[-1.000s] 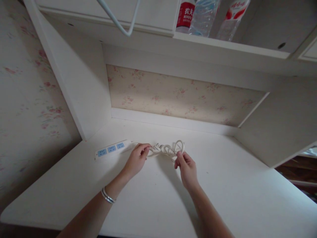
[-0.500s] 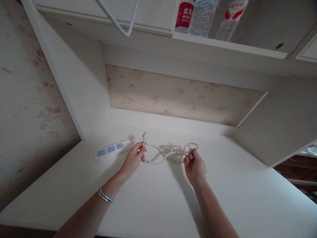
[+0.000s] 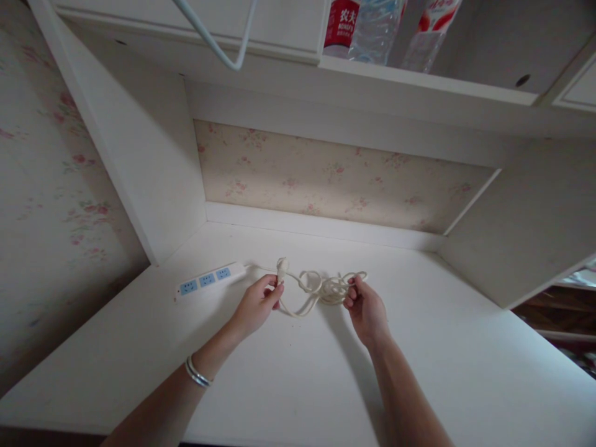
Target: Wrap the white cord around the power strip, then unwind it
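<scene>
My left hand [image 3: 257, 302] pinches the white plug [image 3: 282, 268] near where its cord begins, holding it upright a little above the desk. My right hand [image 3: 366, 308] is closed on a loop of the white cord [image 3: 333, 289], at the right end of the tangled coils. The coils lie loosely on the desk between my hands. To the left of my left hand lies a white power strip [image 3: 210, 280] with blue socket panels, and the cord leaves its right end.
The white desktop [image 3: 298, 379] stretches around my arms. Overhead, a shelf holds a red-labelled bottle [image 3: 341, 28] and other clear bottles [image 3: 377, 31]. A pale rod [image 3: 209, 37] hangs at the upper left. Side panels [image 3: 139, 155] close in the desk.
My left hand has moved slightly right with the plug, towards the coils. The coils look more bunched near my right hand, which has stayed about in place.
</scene>
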Tool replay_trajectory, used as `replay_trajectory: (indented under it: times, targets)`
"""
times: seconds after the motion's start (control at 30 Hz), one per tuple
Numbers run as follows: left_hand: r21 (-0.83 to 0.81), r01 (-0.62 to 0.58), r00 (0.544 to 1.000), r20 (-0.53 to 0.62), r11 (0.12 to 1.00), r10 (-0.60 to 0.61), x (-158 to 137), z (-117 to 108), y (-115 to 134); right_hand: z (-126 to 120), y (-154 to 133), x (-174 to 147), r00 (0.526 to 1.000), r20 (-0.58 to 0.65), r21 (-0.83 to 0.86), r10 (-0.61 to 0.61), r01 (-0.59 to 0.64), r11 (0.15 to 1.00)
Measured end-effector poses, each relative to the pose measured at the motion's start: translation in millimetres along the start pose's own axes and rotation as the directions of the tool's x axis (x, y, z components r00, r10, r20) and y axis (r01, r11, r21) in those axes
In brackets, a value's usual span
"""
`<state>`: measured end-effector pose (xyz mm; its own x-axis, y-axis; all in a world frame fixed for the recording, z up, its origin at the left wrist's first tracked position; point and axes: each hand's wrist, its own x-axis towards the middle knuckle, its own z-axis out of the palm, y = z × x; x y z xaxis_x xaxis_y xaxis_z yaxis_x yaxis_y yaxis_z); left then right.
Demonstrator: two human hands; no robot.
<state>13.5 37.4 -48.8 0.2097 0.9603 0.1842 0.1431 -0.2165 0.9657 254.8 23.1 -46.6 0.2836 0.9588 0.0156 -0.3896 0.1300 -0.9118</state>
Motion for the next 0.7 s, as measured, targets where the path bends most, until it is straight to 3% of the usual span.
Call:
replay_trajectory:
  times: [0.1, 0.2, 0.33, 0.43, 0.57, 0.7]
  targets:
    - [-0.031, 0.063, 0.998, -0.008, 0.998, -0.063, 3, -4, 0, -2, -4, -1, 0.999, 0.031, -0.072, -0.014, 0.016, 0.997]
    - [-0.072, 0.157, 0.986, 0.068, 0.985, -0.152, 3, -6, 0, -7, -9, 2, 1.000, 0.007, -0.110, -0.011, 0.012, 0.994]
    - [-0.116, 0.315, 0.944, 0.143, 0.942, -0.298, -1, -6, 1, -22, -15, 7, 0.994, -0.084, -0.132, -0.074, 0.063, 0.989]
    - [-0.122, 0.374, 0.915, 0.209, 0.919, -0.345, -3, -5, 2, -38, -11, 7, 0.989, -0.104, -0.270, -0.104, 0.073, 0.960]
    - [-0.079, 0.398, 0.899, 0.229, 0.914, -0.372, -5, -2, 2, -56, 5, 7, 0.992, -0.043, -0.592, -0.115, 0.068, 0.803]
    - [-0.016, 0.396, 0.898, 0.216, 0.918, -0.383, -4, 0, -3, -60, 19, 15, 0.976, 0.139, -0.740, -0.168, 0.215, 0.637]
